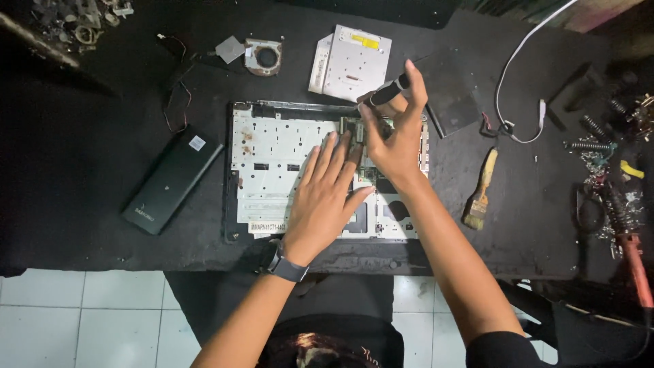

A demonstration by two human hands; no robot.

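Two bare hands work over an opened laptop chassis with a silvery metal inner plate, lying mid-bench on the black bench. The left hand rests flat on the plate, fingers spread apart. The right hand has its fingers clamped on a black-handled screwdriver, tip down at the green circuit board. Around lie a black battery pack, a silver optical drive, a small round fan, a wooden-handled paintbrush and a white cable, all apart from the hands.

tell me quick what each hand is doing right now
Left hand: open, fingers flat on the opened laptop chassis, holding nothing.
Right hand: closed around a black-handled screwdriver, tip down on the chassis.
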